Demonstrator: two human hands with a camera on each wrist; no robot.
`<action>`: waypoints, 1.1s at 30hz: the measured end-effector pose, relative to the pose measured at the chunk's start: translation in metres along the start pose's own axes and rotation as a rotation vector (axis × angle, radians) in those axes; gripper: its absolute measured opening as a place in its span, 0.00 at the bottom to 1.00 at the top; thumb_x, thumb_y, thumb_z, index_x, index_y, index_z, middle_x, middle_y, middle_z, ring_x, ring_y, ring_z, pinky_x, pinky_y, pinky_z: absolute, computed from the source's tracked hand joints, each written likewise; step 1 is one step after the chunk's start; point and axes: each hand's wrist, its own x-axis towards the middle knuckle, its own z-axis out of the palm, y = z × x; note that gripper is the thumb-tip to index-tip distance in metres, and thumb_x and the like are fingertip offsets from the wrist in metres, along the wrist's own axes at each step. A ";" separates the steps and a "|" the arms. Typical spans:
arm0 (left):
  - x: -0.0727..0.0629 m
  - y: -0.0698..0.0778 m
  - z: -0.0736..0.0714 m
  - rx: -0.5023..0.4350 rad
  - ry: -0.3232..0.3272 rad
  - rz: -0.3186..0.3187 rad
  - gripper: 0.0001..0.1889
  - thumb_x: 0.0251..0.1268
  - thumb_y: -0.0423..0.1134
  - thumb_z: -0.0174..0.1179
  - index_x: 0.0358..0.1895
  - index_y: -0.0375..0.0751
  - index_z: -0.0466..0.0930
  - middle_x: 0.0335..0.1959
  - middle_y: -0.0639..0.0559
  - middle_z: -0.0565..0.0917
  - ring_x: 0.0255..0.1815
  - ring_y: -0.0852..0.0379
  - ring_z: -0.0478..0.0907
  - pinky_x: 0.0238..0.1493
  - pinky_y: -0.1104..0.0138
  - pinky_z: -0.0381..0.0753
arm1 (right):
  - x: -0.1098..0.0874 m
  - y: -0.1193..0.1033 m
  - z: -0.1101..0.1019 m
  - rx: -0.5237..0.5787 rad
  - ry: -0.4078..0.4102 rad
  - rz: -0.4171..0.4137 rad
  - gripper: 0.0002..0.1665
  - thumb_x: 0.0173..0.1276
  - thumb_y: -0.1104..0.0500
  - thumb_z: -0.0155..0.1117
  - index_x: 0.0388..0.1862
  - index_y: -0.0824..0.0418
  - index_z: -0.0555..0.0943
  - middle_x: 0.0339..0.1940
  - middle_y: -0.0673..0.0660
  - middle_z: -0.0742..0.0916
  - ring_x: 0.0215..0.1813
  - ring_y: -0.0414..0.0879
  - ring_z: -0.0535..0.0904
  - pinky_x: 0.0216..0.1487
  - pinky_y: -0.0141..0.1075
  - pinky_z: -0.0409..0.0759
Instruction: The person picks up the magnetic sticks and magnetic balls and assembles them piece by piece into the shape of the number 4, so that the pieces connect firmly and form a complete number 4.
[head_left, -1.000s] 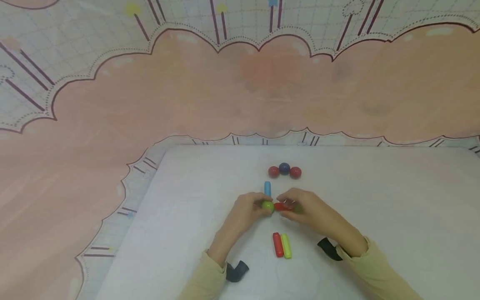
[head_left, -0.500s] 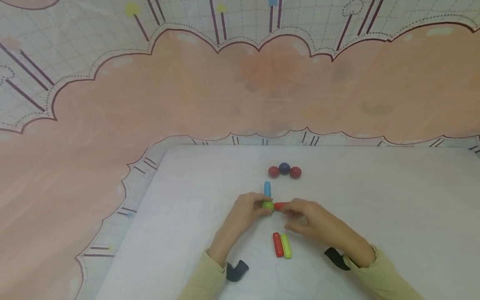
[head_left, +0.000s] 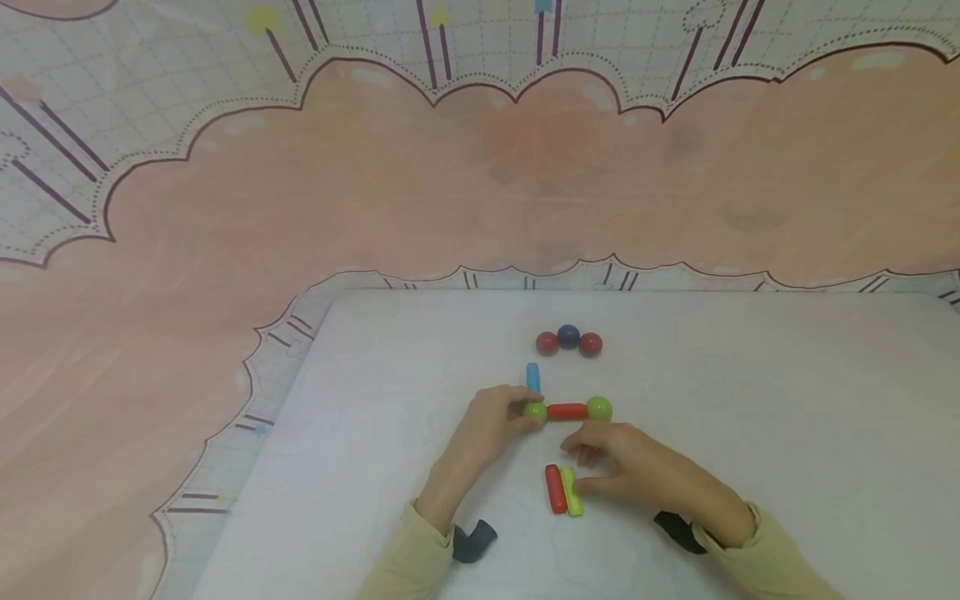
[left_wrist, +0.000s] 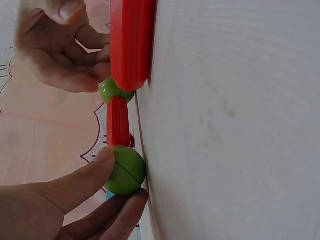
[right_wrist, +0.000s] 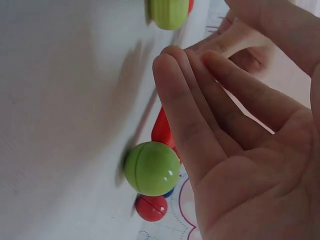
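Note:
My left hand point(head_left: 489, 423) pinches a green ball point(left_wrist: 129, 172) between thumb and fingers, low over the white tabletop. From that ball a red rod point(head_left: 567, 412) runs right to a second green ball point(head_left: 599, 408), and a light blue rod point(head_left: 532, 377) extends away from it toward the back. My right hand point(head_left: 633, 464) hovers just in front of the second ball, fingers loosely bent and palm empty. Its thumb tip overlaps a yellow-green rod point(head_left: 571, 498) in the head view. Beside that rod lies another red rod point(head_left: 555, 490).
Two red balls and a dark blue ball point(head_left: 568, 337) sit in a row farther back on the white table point(head_left: 360, 400). A patterned peach cloth point(head_left: 375, 192) lies beyond the table's back and left edges. Dark straps point(head_left: 474, 542) show at the wrists.
My right hand has let go of the red rod and second green ball and moved toward the front, near the yellow-green rod. My left hand stays on its green ball.

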 end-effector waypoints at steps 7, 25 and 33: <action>0.000 0.001 0.000 0.000 0.001 -0.002 0.16 0.63 0.39 0.67 0.55 0.47 0.85 0.51 0.51 0.86 0.46 0.56 0.78 0.55 0.59 0.80 | -0.001 0.002 0.007 -0.001 -0.037 -0.019 0.23 0.59 0.53 0.76 0.51 0.59 0.84 0.40 0.42 0.84 0.41 0.35 0.77 0.46 0.31 0.81; -0.001 -0.002 -0.002 0.014 0.008 0.000 0.16 0.62 0.39 0.68 0.54 0.46 0.85 0.53 0.49 0.86 0.49 0.54 0.80 0.57 0.56 0.80 | -0.001 0.001 0.012 -0.021 -0.028 -0.016 0.22 0.56 0.52 0.79 0.49 0.57 0.85 0.39 0.41 0.82 0.40 0.35 0.75 0.45 0.32 0.81; -0.002 -0.003 -0.003 -0.008 0.004 -0.005 0.16 0.63 0.39 0.68 0.54 0.46 0.85 0.54 0.50 0.86 0.49 0.55 0.79 0.59 0.56 0.79 | -0.001 0.000 0.013 -0.013 -0.028 -0.002 0.22 0.55 0.52 0.79 0.47 0.56 0.83 0.39 0.41 0.82 0.41 0.36 0.76 0.45 0.33 0.80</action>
